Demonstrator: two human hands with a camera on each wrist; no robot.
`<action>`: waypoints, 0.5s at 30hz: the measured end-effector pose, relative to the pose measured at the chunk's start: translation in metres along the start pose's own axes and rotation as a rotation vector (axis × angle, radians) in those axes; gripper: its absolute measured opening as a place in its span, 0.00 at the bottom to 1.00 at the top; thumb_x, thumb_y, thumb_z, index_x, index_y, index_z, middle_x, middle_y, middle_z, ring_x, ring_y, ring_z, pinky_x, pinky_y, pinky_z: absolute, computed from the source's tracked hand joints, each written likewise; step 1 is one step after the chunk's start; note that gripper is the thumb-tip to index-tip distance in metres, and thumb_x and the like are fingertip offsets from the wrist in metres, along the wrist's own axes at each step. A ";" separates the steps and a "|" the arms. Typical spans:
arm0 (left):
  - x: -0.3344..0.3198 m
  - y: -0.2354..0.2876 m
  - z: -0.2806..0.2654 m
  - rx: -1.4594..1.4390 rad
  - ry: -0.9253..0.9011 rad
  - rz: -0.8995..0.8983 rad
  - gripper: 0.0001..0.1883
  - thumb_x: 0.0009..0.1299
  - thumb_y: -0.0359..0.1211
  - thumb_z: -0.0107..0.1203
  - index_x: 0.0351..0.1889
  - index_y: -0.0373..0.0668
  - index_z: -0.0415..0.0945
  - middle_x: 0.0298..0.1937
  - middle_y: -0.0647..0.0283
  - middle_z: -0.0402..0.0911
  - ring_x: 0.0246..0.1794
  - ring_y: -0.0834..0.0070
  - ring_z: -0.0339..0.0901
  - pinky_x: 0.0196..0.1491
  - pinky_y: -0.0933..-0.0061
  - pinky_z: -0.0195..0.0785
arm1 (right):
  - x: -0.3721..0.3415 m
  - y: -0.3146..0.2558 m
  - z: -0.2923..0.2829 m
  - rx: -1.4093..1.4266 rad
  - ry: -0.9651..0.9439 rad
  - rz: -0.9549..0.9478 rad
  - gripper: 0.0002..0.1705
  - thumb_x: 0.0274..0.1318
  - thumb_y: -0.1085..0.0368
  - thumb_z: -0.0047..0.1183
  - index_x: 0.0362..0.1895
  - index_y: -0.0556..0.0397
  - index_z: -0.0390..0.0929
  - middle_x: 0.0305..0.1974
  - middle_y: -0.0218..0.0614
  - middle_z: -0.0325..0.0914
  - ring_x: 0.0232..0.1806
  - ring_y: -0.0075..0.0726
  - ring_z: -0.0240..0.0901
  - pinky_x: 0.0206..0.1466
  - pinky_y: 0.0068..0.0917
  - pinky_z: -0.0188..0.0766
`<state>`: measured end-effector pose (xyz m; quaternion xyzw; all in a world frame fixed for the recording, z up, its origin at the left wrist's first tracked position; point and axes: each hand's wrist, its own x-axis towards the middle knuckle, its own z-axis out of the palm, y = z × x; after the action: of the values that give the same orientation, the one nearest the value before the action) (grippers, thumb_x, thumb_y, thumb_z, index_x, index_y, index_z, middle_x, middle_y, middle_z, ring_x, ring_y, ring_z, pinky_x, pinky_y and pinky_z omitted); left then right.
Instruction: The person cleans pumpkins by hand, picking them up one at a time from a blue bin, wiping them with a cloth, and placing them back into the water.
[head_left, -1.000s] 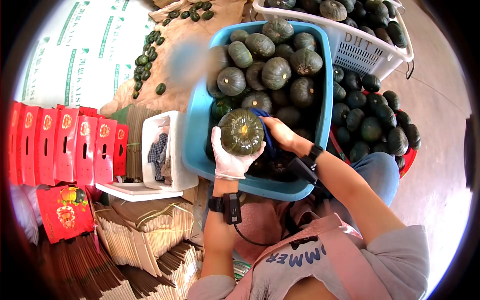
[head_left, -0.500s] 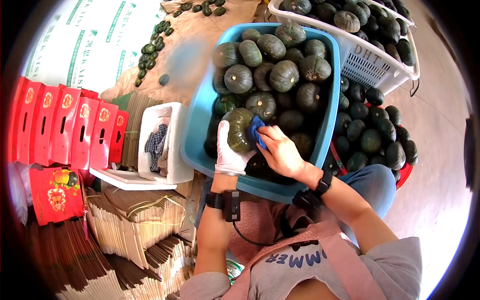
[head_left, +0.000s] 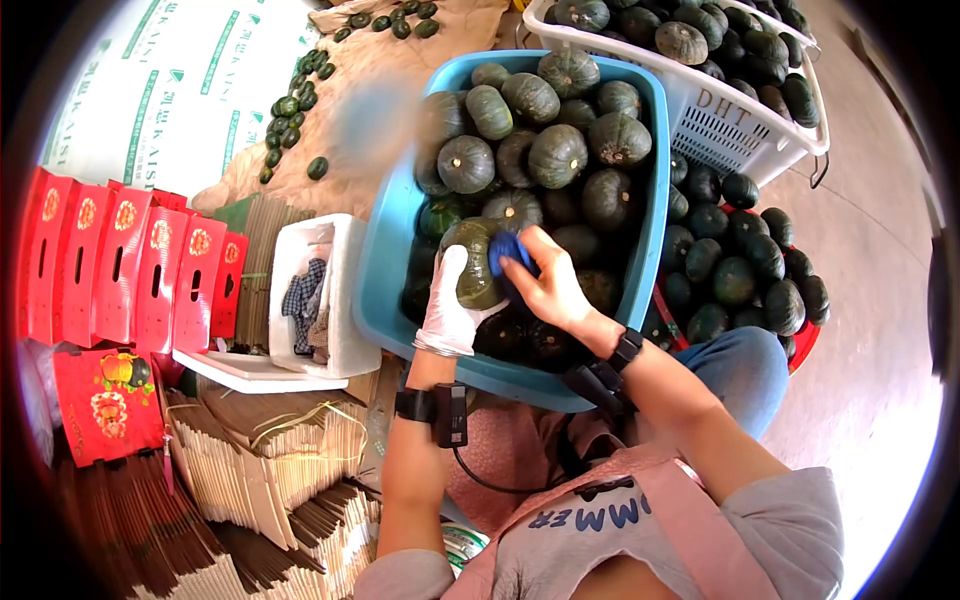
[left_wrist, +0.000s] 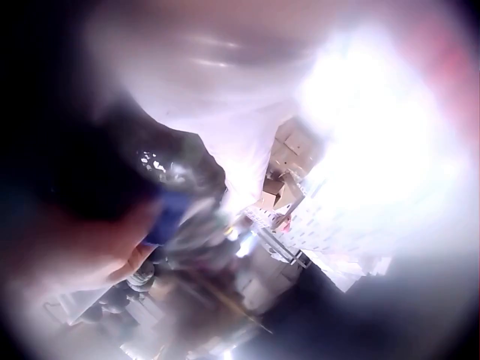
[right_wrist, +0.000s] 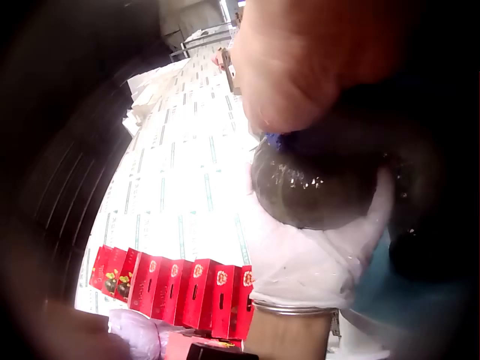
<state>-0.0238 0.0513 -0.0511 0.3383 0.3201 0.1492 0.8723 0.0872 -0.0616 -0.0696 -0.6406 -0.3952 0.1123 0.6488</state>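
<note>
My left hand (head_left: 447,305), in a white glove, holds a shiny dark green pumpkin (head_left: 468,262) over the near part of a blue tub (head_left: 385,285). In the right wrist view the gloved fingers cup that pumpkin (right_wrist: 311,187) from below. My bare right hand (head_left: 553,285) grips a blue cloth (head_left: 510,262) and presses it against the pumpkin's right side. In the left wrist view the blue cloth (left_wrist: 166,217) shows between the right hand's fingers and the pumpkin. Many dull green pumpkins (head_left: 557,155) fill the tub beneath and beyond both hands.
A white crate (head_left: 740,125) of pumpkins stands at the back right, above a red basin (head_left: 812,340) heaped with more. To the left are a white foam box (head_left: 350,300) with a checked cloth, red cartons (head_left: 120,260) and stacked cardboard (head_left: 290,470). Small pumpkins lie on brown paper (head_left: 350,90).
The left hand has turned the pumpkin from showing its stem spot upward to lying on its side. The right hand has brought the blue cloth from behind the pumpkin onto its right side.
</note>
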 end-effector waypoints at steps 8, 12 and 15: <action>-0.005 0.028 -0.002 -0.218 0.060 -0.011 0.34 0.63 0.63 0.51 0.61 0.53 0.68 0.60 0.57 0.72 0.57 0.54 0.72 0.52 0.40 0.68 | -0.005 0.043 0.016 -0.708 -1.018 0.078 0.15 0.48 0.65 0.53 0.42 0.54 0.81 0.43 0.44 0.80 0.49 0.52 0.77 0.49 0.40 0.76; -0.022 0.038 -0.004 -0.384 0.027 0.027 0.32 0.66 0.63 0.46 0.59 0.53 0.70 0.59 0.57 0.74 0.57 0.55 0.72 0.51 0.40 0.67 | 0.008 0.070 0.049 -0.851 -0.890 0.517 0.18 0.43 0.68 0.57 0.43 0.56 0.82 0.47 0.51 0.80 0.50 0.54 0.78 0.49 0.42 0.78; -0.014 0.039 -0.021 -0.333 0.049 0.135 0.27 0.70 0.59 0.43 0.58 0.55 0.71 0.59 0.59 0.74 0.58 0.61 0.72 0.53 0.40 0.65 | 0.012 0.102 0.067 -0.842 -0.893 0.592 0.17 0.35 0.68 0.60 0.36 0.58 0.85 0.42 0.53 0.82 0.47 0.56 0.80 0.43 0.46 0.79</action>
<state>-0.0505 0.0832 -0.0302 0.2063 0.2886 0.2663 0.8963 0.0879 0.0111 -0.1680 -0.8119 -0.4431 0.3754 0.0606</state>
